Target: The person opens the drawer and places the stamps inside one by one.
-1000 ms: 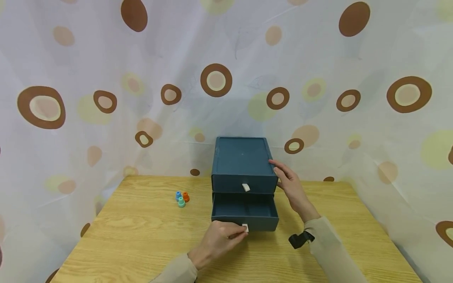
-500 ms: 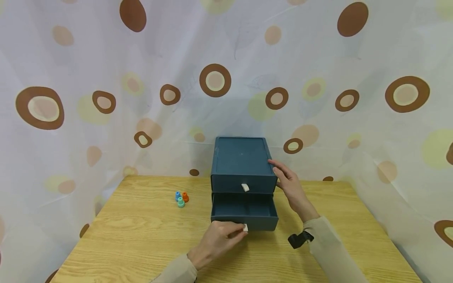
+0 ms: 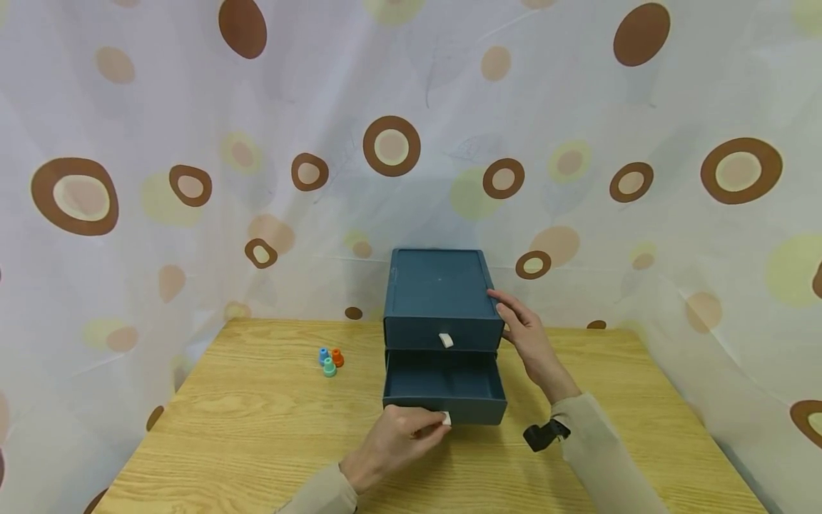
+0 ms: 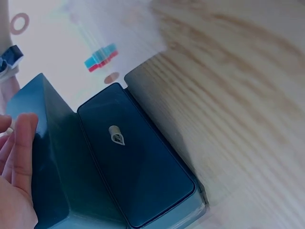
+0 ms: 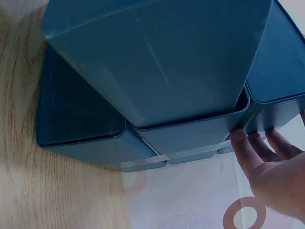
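Note:
A dark blue drawer cabinet [image 3: 439, 285] stands against the back sheet. Its middle drawer [image 3: 478, 412] is pulled well out, and the inside that shows in the head view is bare. My left hand [image 3: 392, 439] pinches the small white pull tab [image 3: 447, 419] on that drawer's front between thumb and fingers. My right hand [image 3: 529, 343] rests on the cabinet's right side with fingers extended, a fingertip at the top edge. The right wrist view shows its fingers [image 5: 245, 150] along the cabinet's side. A lower drawer [image 4: 138, 157] is closed in the left wrist view.
Left of the cabinet, three small stepped pegs stand close together on the wooden table [image 3: 257, 428]: a blue peg [image 3: 324, 356], an orange peg [image 3: 337, 358] and a teal peg [image 3: 330, 368]. The top drawer, with its white tab [image 3: 446, 340], is closed above the open one.
The middle drawer has come slightly farther out toward me, with my left hand moving along on its tab. My right hand stays in place at the cabinet's side.

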`<state>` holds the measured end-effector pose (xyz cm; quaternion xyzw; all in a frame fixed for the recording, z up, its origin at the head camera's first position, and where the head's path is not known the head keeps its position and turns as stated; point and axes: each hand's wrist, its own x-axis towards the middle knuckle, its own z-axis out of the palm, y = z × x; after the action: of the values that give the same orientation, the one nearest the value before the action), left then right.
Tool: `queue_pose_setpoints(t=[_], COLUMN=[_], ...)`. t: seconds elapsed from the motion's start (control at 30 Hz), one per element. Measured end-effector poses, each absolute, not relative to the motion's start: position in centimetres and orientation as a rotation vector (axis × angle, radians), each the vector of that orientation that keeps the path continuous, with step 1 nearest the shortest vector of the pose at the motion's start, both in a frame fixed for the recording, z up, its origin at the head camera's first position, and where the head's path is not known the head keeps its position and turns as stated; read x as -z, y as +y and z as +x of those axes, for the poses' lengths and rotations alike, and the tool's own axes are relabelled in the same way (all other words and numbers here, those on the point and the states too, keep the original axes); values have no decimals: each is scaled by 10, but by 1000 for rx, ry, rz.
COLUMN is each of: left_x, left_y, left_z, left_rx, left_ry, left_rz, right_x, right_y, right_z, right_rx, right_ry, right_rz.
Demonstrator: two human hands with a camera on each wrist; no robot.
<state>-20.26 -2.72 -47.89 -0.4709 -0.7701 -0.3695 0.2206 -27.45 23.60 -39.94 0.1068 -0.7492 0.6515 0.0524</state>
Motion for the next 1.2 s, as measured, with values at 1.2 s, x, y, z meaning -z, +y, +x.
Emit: queue_pose_setpoints(t=[1.2], left_x=[459], left_y=[-60], left_z=[-221], left_rx=[1240], left_ry=[-1727], left_rz=[-1068], right_x=[403], right_y=[238], right_z=[-275], right_rx=[-1961], right_ry=[-2280], right_rz=[340])
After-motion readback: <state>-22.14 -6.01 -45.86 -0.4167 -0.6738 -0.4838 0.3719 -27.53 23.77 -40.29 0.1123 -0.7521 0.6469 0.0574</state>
